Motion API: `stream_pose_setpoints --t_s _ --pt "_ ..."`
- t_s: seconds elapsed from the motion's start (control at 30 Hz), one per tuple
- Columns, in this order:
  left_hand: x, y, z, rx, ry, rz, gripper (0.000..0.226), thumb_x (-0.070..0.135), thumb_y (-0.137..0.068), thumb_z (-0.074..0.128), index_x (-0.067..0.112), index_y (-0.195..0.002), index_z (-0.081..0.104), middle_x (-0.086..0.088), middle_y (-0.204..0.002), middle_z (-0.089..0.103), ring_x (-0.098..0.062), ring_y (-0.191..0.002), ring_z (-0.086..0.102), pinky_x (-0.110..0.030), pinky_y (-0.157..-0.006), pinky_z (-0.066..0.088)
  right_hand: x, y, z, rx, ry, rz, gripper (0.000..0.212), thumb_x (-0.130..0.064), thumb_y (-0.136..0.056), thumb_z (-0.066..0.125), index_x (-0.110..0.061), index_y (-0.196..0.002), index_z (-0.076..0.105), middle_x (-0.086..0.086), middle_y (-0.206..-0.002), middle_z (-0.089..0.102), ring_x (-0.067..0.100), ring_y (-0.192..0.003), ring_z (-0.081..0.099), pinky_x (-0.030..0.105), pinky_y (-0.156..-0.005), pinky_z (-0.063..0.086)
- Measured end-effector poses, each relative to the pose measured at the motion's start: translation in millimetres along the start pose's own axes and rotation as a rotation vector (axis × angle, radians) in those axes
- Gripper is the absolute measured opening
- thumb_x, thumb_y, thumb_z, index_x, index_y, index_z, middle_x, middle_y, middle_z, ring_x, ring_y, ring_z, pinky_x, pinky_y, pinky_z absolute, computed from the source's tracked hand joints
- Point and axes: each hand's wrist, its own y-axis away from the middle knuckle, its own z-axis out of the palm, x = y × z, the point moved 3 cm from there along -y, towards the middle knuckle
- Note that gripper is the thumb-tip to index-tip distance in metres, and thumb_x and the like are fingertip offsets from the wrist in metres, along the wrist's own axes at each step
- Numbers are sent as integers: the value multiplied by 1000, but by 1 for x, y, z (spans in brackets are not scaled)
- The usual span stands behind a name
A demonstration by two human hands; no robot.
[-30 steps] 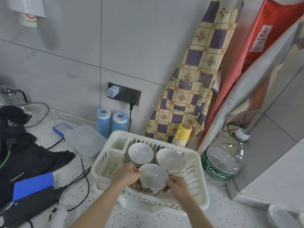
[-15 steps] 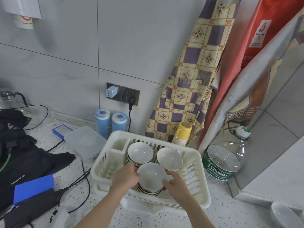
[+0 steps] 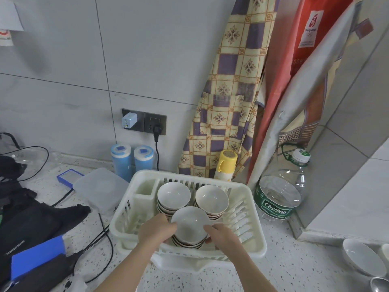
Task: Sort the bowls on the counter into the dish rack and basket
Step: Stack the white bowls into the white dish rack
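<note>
A white plastic dish rack (image 3: 250, 247) stands on the speckled counter. Inside it are three stacks of white bowls with dark red rims: one at the back left (image 3: 173, 196), one at the back right (image 3: 211, 200), and a front stack (image 3: 189, 225). My left hand (image 3: 156, 230) grips the front stack's left side and my right hand (image 3: 223, 234) grips its right side. The stack sits low in the rack between both hands. More white bowls (image 3: 362, 258) lie on the counter at the far right.
A large clear water bottle (image 3: 280, 192) stands right of the rack. Behind the rack are a yellow flask (image 3: 225, 165), two blue canisters (image 3: 131, 161) and a plugged-in cable. A clear lidded box (image 3: 101, 188), black bags and cables lie to the left.
Both hands have lowered the front stack of bowls deeper into the rack. The camera has tilted slightly, so the scene sits lower and closer.
</note>
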Motion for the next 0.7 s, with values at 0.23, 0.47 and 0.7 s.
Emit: stream_pose_setpoints --t_s 0.23,0.47,0.7 --pt "0 0 1 -57 -42 -8 11 25 -73 48 20 -67 56 6 -59 67 -16 -67 67 -23 -58 42 6 -6 1 -165 -174 -1 29 -33 -82 59 -9 -91 72 6 -87 74 10 -62 61 26 -63 44" --pt "-2 -2 3 -4 -29 -25 12 25 -74 49 19 -64 55 1 -66 70 -19 -69 69 -24 -59 43 4 -6 2 -229 -79 -17 24 -36 -87 58 -16 -75 64 0 -83 69 9 -58 51 21 -64 42" --pt "-1 -3 2 40 -15 -68 15 27 -75 51 17 -65 56 0 -65 68 -22 -67 66 -25 -59 39 4 -5 2 -263 -6 -57 45 -43 -89 55 -1 -94 69 12 -106 73 16 -78 56 27 -73 44"
